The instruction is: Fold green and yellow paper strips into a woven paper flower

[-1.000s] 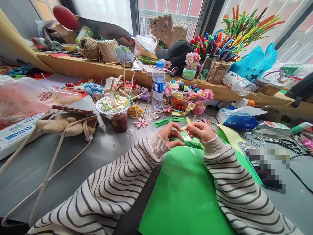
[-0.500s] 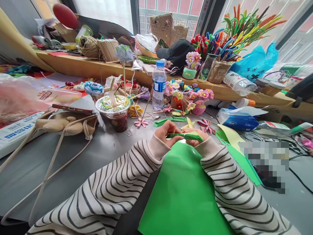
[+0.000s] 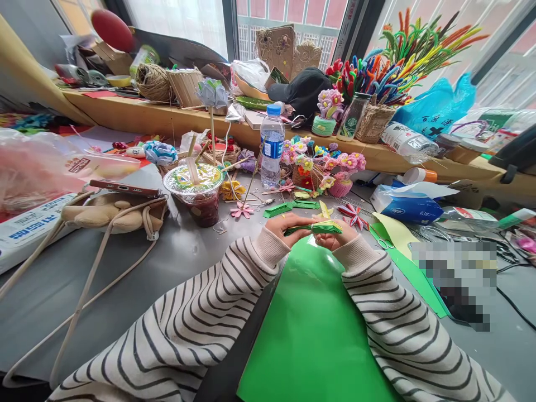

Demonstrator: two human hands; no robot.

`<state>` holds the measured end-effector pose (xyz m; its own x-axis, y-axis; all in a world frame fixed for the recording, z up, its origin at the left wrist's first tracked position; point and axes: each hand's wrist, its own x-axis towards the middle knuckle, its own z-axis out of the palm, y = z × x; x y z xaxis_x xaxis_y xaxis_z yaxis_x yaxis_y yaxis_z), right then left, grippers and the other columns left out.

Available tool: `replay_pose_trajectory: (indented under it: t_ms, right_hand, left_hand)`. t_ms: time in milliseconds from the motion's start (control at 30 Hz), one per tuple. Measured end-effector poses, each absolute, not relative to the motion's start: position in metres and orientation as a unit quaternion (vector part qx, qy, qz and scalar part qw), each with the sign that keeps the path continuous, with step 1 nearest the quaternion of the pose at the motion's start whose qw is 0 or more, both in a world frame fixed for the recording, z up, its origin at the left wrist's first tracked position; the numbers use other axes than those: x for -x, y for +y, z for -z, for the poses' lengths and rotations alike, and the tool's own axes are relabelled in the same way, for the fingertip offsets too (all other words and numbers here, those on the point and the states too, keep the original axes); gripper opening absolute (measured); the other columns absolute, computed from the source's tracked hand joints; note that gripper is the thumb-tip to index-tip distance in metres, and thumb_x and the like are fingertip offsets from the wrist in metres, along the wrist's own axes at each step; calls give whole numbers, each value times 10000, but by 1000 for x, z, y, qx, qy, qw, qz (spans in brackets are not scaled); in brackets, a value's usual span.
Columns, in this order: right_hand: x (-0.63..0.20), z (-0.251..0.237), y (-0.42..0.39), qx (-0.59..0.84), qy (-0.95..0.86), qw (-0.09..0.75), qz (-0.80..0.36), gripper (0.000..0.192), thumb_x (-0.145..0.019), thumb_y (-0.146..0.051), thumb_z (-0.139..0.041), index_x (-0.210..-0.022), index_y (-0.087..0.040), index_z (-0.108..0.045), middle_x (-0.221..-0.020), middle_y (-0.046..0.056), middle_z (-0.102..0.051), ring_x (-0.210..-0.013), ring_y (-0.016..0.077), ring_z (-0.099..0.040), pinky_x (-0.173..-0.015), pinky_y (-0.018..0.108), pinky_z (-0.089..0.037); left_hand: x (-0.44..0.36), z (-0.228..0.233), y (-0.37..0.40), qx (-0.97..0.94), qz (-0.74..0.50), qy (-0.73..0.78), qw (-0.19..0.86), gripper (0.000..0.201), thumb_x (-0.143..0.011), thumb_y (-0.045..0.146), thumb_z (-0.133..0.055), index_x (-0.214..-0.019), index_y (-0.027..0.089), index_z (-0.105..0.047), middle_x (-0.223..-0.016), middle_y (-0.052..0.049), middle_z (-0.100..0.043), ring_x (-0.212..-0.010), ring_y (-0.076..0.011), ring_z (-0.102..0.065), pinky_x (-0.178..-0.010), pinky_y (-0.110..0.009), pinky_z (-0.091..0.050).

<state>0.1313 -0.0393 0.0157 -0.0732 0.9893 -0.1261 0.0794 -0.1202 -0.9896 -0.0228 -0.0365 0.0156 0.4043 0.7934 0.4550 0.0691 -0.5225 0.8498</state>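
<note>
First, one grey table (image 3: pixel 176 268), spread across the frame. One wooden ledge (image 3: pixel 251 129), running along the upper part of the frame beneath the windows. One glossy green sheet (image 3: pixel 312 329), lower centre, lying below the hands. One woven basket (image 3: pixel 374 124) of coloured pipe cleaners, upper right. One beige bag (image 3: pixel 113 212), centre left, long straps trailing; a phone (image 3: pixel 125 188) rests on top. One lidded cup (image 3: pixel 203 209) of dark drink, straw inserted, left of centre. One water bottle (image 3: pixel 273 159), blue cap, upright, upper centre. One left hand (image 3: pixel 281 228), centre, thumb and fingers pinching one end of the green folded paper (image 3: pixel 325 228). One right hand (image 3: pixel 343 235), fingers curled beneath the other end; whether they grip cannot be told. The folded paper is a narrow layered bundle, centre of frame, raised above the sheet. Three paper flowers: red-and-white flower (image 3: pixel 354 216), pink flower (image 3: pixel 242 210), yellow flower (image 3: pixel 325 210), all lying near the hands.
</note>
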Motion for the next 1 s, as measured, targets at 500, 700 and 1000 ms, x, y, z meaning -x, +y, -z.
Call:
replay_pose_trajectory:
  t_ms: [500,700,1000]
  right_hand:
    - [-136,-35,-48,509,-789,339,-59,169,-741,-313,-445,-765,-207,-574,-783,38,-635,-744,185,-562,-922,457,-220]
    - [-129,-38,-53,508,-794,318,-101,185,-751,-290,-439,-660,-199,-572,-564,20,-597,-534,138,-528,-552,259,-400]
    - [-113,-35,-62,549,-685,360,-316,179,-705,-311,-487,-601,-175,-538,-449,-16,-530,-353,84,-458,-384,215,-372]
  left_hand:
    - [25,-14,-28,-478,-467,313,675,349,-528,282,-679,-848,146,-641,-747,-39,-643,-591,-87,-538,-633,-259,-444]
    - [25,-10,-25,-497,-492,346,626,316,-554,270,-662,-845,149,-638,-747,-29,-643,-586,-85,-537,-643,-263,-448]
    - [28,-9,-28,-654,-523,382,391,190,-658,226,-569,-827,170,-637,-832,-37,-634,-782,-135,-555,-742,-262,-431]
